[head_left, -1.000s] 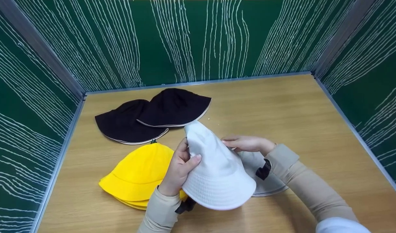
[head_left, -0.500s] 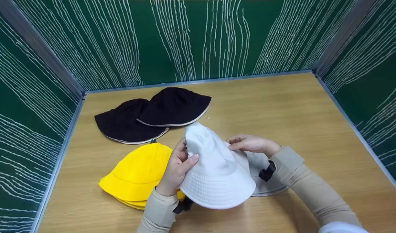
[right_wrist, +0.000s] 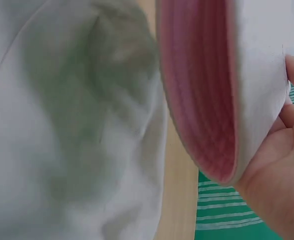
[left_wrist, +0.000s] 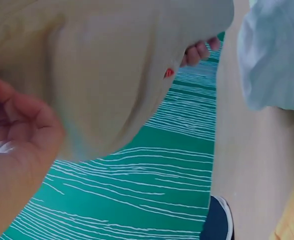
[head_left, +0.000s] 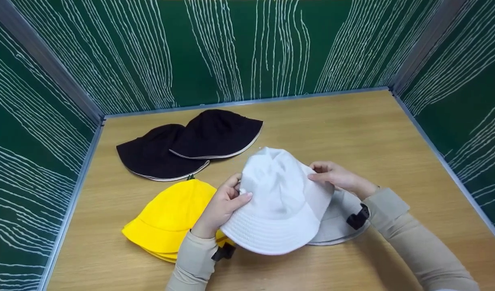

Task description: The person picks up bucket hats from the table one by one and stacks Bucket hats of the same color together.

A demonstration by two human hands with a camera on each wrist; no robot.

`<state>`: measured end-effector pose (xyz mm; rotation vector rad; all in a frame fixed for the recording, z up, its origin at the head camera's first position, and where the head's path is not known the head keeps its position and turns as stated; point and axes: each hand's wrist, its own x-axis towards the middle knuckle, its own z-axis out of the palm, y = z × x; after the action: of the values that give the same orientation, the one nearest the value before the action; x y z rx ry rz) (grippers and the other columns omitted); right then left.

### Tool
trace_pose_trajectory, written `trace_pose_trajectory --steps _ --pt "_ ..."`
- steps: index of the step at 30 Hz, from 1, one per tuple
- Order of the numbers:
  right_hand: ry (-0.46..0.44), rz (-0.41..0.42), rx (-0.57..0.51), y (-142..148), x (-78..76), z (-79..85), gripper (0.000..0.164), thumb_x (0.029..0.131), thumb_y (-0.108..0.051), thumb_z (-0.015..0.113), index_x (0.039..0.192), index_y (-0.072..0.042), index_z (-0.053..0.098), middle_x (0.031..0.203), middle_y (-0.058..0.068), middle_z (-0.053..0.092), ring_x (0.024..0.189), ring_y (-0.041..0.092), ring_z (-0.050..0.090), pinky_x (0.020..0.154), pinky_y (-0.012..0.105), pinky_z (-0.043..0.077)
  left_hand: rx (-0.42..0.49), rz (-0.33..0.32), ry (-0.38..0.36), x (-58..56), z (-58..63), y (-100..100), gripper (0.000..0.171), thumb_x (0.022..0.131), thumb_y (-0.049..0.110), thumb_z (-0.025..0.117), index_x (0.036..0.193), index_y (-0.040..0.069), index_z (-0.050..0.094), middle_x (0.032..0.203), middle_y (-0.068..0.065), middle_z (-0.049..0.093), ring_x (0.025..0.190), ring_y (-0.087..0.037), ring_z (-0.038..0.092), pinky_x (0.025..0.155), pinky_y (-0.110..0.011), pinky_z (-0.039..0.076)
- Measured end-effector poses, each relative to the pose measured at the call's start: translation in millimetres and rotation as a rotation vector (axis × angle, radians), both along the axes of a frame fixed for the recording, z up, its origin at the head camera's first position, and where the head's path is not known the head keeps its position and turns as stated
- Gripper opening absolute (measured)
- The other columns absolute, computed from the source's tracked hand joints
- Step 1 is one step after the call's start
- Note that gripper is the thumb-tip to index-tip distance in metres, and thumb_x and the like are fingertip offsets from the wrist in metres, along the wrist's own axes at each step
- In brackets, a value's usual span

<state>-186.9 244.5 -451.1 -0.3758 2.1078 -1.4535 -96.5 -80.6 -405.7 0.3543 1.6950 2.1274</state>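
A white bucket hat (head_left: 275, 198) with a stitched brim is held above the table between both hands. My left hand (head_left: 221, 206) grips its left side, thumb on the front and fingers behind. On the right side my right hand (head_left: 338, 178) pinches the back part of the brim between thumb and fingers. In the right wrist view a pink inner side shows in the white hat (right_wrist: 261, 75). Beneath the right forearm lies a grey hat (head_left: 338, 224), partly covered by the white one. Yellow hats (head_left: 170, 218), stacked, lie beside the left wrist.
Two black hats (head_left: 219, 135) with pale edging overlap at the back left of the wooden table (head_left: 352, 129). Green panels (head_left: 271, 48) with white wavy lines enclose the table at the back and both sides.
My right hand has moved right, drawing the brim outward. The white hat has spread wider and turned, its crown now fuller and more upright. The hats on the table stay put.
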Motion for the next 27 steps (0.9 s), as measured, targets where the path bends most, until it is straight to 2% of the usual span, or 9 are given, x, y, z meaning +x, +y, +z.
trace_pose_trajectory --steps 4,9,15,21,24,27 --pt "0.058 -0.020 0.099 17.4 3.7 2.5 0.013 0.093 -0.018 0.058 0.094 -0.006 0.053 0.075 -0.004 0.042 0.063 0.009 0.037 0.056 0.023 0.030 -0.071 -0.025 -0.023 -6.2 -5.8 2.8 0.044 0.094 0.005 0.053 0.135 -0.003 0.038 0.108 -0.009 0.063 0.080 -0.011 0.064 0.074 -0.025 0.053" --pt "0.104 -0.055 0.114 40.4 8.0 7.6 0.017 0.093 -0.019 0.058 0.093 -0.003 0.053 0.082 -0.001 0.047 0.077 0.012 0.043 0.066 0.025 0.034 -0.124 0.026 -0.028 -15.9 -17.3 6.5 0.037 0.093 0.002 0.053 0.128 -0.006 0.043 0.108 -0.013 0.063 0.083 -0.010 0.061 0.075 -0.024 0.050" --pt "0.107 -0.026 0.129 58.8 12.4 9.1 0.019 0.093 -0.018 0.058 0.097 0.000 0.054 0.084 -0.002 0.050 0.078 0.009 0.046 0.068 0.024 0.037 -0.201 0.027 -0.014 -23.3 -28.6 12.9 0.033 0.093 0.002 0.053 0.124 -0.006 0.046 0.109 -0.018 0.065 0.083 -0.009 0.060 0.076 -0.023 0.048" --pt "0.112 0.009 0.234 72.0 18.0 9.1 0.022 0.093 -0.021 0.058 0.097 0.000 0.057 0.086 0.003 0.054 0.081 0.015 0.050 0.070 0.026 0.040 -0.324 0.004 0.035 -26.9 -34.7 18.5 0.030 0.093 0.001 0.054 0.121 -0.007 0.049 0.111 -0.024 0.065 0.085 -0.011 0.060 0.078 -0.022 0.047" --pt "0.102 0.014 0.283 77.6 19.9 8.0 0.022 0.092 -0.022 0.059 0.096 -0.001 0.057 0.086 0.004 0.055 0.082 0.016 0.051 0.071 0.027 0.040 -0.375 -0.009 0.059 -28.3 -38.8 22.7 0.028 0.093 0.001 0.054 0.119 -0.008 0.050 0.110 -0.024 0.066 0.087 -0.012 0.059 0.082 -0.023 0.046" --pt "0.085 0.019 0.284 82.2 21.4 6.8 0.021 0.092 -0.021 0.060 0.094 -0.001 0.057 0.081 0.002 0.053 0.079 0.014 0.050 0.068 0.026 0.038 -0.418 -0.011 0.054 -29.1 -43.0 28.0 0.027 0.093 0.003 0.055 0.119 -0.006 0.052 0.110 -0.021 0.066 0.089 -0.013 0.059 0.084 -0.025 0.046"
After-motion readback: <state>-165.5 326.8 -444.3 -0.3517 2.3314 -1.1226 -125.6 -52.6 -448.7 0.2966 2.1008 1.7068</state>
